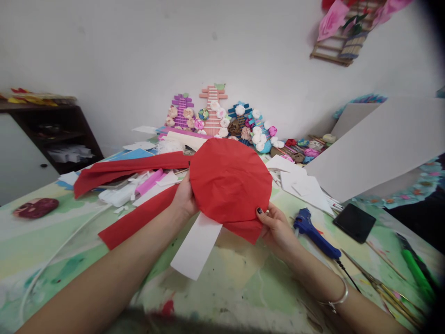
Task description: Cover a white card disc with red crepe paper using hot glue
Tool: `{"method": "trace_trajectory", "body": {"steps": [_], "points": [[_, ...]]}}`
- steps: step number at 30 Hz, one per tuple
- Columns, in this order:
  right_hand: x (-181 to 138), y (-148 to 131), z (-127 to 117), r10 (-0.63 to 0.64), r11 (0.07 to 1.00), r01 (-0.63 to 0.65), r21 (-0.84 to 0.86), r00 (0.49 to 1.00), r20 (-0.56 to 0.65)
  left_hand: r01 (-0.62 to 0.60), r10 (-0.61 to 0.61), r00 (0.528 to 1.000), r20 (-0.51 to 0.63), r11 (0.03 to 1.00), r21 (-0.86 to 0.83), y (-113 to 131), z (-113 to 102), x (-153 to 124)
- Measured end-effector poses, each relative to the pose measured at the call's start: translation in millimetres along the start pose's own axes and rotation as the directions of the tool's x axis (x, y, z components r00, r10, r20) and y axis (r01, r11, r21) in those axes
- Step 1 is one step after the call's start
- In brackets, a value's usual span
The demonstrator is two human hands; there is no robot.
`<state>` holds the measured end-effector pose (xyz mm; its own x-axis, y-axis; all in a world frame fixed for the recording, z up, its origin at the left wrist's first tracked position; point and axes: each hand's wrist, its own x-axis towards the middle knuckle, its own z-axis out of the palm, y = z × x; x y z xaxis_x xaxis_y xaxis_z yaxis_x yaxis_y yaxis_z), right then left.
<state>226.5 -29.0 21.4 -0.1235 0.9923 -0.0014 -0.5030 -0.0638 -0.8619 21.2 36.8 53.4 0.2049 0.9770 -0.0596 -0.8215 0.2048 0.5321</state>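
A round red paper disc (231,181), slightly creased, is held up above the table between my two hands. My left hand (186,197) grips its left edge, with most of the fingers hidden behind it. My right hand (273,222) pinches the lower right edge, thumb in front. A red paper flap (245,229) pokes out below the disc. The white paper strip (198,246) hangs down from under its lower left side. Long red paper strips (139,215) lie behind my left forearm.
At right lie a blue glue gun (316,234), a black square pad (354,222), gold scissors (385,287) and a green-handled cutter (415,266). White paper scraps (302,185) and decorated stick crafts (213,111) stand behind. A maroon object (35,208) sits at left.
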Motion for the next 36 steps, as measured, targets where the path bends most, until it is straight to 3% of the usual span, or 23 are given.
{"method": "trace_trajectory", "body": {"steps": [8,12,15,19,26,33,36], "points": [[-1.8,-2.1,3.2,0.088,0.994,-0.085,0.069,0.995,-0.041,-0.003,0.003,0.998,-0.069,1.000,-0.001,-2.4,4.4,-3.3],[-2.7,-4.5,5.4,0.123,0.988,-0.115,0.101,0.990,-0.072,-0.083,0.075,0.986,-0.150,0.995,-0.048,-5.5,4.1,-1.9],[-3.6,-5.9,7.9,0.075,0.994,-0.073,0.077,0.997,-0.015,-0.181,0.167,0.966,-0.198,0.982,-0.054,-7.3,2.4,-0.9],[-4.8,-7.1,10.3,0.008,1.000,-0.008,0.028,1.000,0.013,-0.257,0.253,0.956,-0.152,0.966,-0.011,-9.7,1.3,-2.0],[-3.6,-13.3,6.7,-0.025,1.000,0.025,-0.010,0.999,-0.024,-0.181,0.190,0.977,-0.100,0.980,0.088,-16.3,0.2,-2.7],[1.5,-9.5,-0.2,-0.089,0.996,0.091,0.001,0.977,-0.194,-0.158,0.179,0.969,-0.169,0.979,0.130,-17.2,-4.4,1.5],[1.0,-11.6,1.0,-0.067,0.997,0.073,0.034,0.989,-0.134,-0.169,0.193,0.971,-0.143,0.972,0.166,-18.5,-2.1,-0.3]]}}
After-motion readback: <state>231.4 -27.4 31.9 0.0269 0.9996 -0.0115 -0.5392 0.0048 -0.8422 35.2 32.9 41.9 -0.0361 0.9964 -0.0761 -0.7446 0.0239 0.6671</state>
